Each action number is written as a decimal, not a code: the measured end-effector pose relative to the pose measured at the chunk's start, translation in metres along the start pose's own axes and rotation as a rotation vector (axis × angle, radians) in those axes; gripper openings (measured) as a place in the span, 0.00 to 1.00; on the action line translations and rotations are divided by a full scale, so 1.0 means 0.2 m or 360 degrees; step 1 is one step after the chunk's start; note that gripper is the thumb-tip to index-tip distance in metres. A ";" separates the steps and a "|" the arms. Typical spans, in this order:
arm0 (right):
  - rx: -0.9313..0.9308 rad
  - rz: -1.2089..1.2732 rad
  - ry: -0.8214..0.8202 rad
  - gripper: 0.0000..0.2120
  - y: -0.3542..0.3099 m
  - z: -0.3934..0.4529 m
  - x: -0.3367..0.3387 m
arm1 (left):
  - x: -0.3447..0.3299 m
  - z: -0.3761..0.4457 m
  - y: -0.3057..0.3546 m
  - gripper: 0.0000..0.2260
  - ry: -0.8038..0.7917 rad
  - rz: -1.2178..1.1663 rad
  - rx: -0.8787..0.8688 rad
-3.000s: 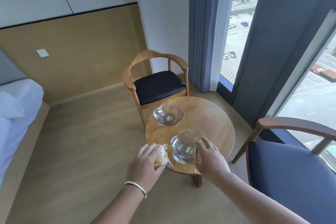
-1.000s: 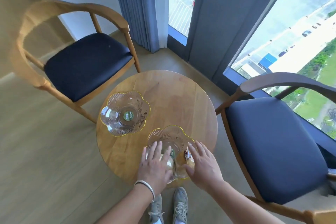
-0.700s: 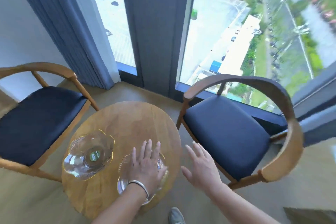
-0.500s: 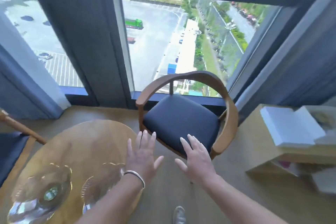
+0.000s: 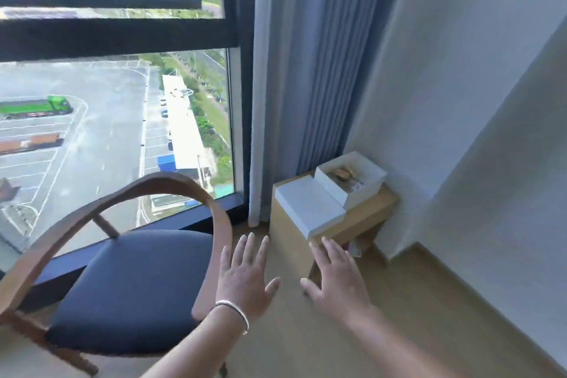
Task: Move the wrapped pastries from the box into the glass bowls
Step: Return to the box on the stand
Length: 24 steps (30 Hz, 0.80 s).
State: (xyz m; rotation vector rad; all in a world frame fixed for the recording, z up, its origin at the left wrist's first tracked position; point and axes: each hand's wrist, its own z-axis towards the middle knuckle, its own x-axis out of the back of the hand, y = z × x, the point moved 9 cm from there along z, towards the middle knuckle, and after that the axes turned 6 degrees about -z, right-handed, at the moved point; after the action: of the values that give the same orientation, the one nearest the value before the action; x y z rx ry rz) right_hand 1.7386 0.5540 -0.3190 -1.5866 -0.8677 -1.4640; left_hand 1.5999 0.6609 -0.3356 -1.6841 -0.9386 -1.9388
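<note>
A white box (image 5: 365, 189) stands open on a small wooden side table (image 5: 365, 218) in the corner by the wall. Wrapped pastries (image 5: 345, 175) show inside it, blurred. Its white lid (image 5: 310, 209) lies flat beside it on the left. My left hand (image 5: 244, 278) and my right hand (image 5: 337, 276) are held out in front of me, both empty with fingers spread, below and short of the box. The glass bowls and the round table are out of view.
A wooden armchair (image 5: 129, 273) with a dark blue seat stands at the lower left, its curved backrest close to my left hand. A large window (image 5: 113, 120) and grey-blue curtains (image 5: 300, 77) are behind. The white wall (image 5: 475, 132) closes the right side.
The view has swung right, away from the round table and bowls, to the corner side table. Both hands left the near bowl and now reach, empty, toward the box.
</note>
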 end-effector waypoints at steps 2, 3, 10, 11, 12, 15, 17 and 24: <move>-0.0066 -0.0002 0.0011 0.37 0.30 0.09 0.03 | -0.08 0.21 0.24 0.36 -0.0002 -0.0004 -0.0060; -0.0100 -0.0003 0.0015 0.37 0.45 0.14 0.04 | -0.12 0.31 0.35 0.36 -0.0008 -0.0001 -0.0078; -0.0152 0.0017 0.0005 0.36 1.28 0.48 0.10 | -0.32 0.89 0.92 0.35 -0.0061 -0.0006 -0.0077; -0.0159 0.0020 -0.0002 0.36 1.35 0.52 0.10 | -0.34 0.95 0.97 0.35 -0.0077 -0.0008 -0.0078; -0.0166 0.0024 -0.0011 0.36 1.44 0.57 0.10 | -0.37 1.01 1.01 0.35 -0.0089 -0.0013 -0.0075; -0.0174 0.0056 -0.0017 0.36 1.63 0.73 0.08 | -0.43 1.20 1.12 0.35 -0.0127 -0.0029 -0.0073; -0.0183 0.0078 -0.0035 0.36 1.74 0.88 0.06 | -0.50 1.36 1.15 0.35 -0.0158 -0.0035 -0.0048; -0.0156 0.0060 -0.0088 0.35 2.01 1.49 -0.04 | -0.78 2.02 1.18 0.34 -0.0205 -0.0093 0.0032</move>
State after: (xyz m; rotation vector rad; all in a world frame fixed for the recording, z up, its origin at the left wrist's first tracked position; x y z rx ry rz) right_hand 2.2281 0.6382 -0.3731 -1.7133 -0.8037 -1.4616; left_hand 2.0746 0.7665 -0.4154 -1.8072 -1.0624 -1.8690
